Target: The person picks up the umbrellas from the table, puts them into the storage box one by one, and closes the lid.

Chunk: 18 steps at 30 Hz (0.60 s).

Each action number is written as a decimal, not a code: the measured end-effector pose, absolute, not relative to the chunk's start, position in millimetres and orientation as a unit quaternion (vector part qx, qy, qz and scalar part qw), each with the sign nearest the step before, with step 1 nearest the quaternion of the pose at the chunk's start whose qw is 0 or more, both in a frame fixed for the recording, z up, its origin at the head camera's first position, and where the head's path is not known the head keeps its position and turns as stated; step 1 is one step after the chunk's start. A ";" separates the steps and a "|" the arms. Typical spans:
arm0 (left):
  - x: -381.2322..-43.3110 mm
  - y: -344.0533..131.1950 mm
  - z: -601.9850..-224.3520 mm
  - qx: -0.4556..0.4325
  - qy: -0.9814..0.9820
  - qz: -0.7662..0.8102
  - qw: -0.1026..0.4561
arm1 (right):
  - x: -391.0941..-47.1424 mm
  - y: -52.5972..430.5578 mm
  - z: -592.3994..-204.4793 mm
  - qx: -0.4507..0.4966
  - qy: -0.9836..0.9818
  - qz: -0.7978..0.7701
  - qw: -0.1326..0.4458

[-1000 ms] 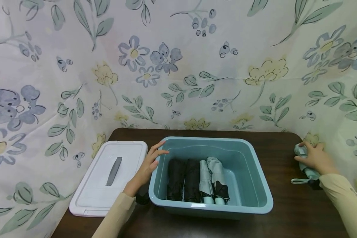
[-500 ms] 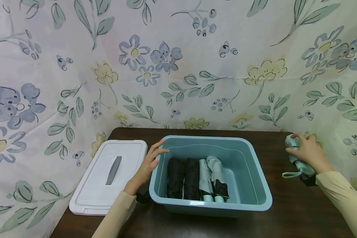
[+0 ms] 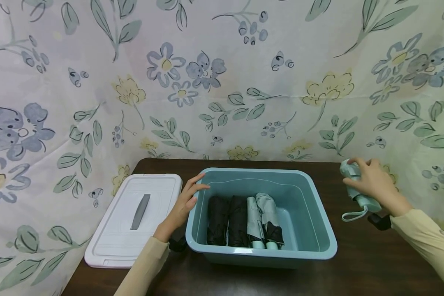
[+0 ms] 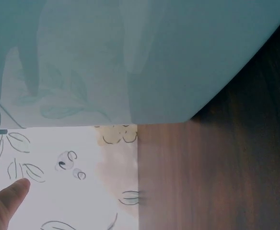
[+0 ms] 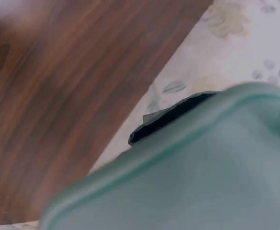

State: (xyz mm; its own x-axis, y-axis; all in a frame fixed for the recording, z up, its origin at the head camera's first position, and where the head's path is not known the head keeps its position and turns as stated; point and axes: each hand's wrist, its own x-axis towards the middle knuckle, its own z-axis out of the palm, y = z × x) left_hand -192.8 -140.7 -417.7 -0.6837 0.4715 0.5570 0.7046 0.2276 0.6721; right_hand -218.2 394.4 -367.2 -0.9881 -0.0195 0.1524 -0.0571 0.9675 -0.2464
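teal plastic bin (image 3: 318, 213), smooth-walled and round-cornered, already holds four folded umbrellas (image 3: 244, 220) in a row, two black and two pale green; we judge the packing mostly done. our right hand (image 3: 373, 181) grips a fifth mint umbrella (image 3: 357, 193), soft pleated fabric with a wrist loop, above the dark wood table (image 3: 355, 267) right of the bin. our left hand (image 3: 185, 203) rests relaxed fingers on the bin's rim beside the flat white lid (image 3: 133, 222).

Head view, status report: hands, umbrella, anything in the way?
Left hand rests open on bin rim. Right hand grips mint umbrella, off the table. Four umbrellas fill bin's left; right side free.
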 end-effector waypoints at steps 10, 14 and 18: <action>-192.2 -141.5 -418.8 -0.386 -0.770 -0.493 0.124 | -199.5 359.9 -335.7 0.059 -0.989 0.128 0.037; -192.2 -141.4 -418.0 -0.385 -0.769 -0.495 0.123 | -191.8 346.3 -324.2 0.068 -0.990 0.119 0.039; -193.5 -141.8 -419.0 -0.385 -0.769 -0.496 0.121 | -185.4 333.6 -314.1 0.073 -0.990 0.115 0.038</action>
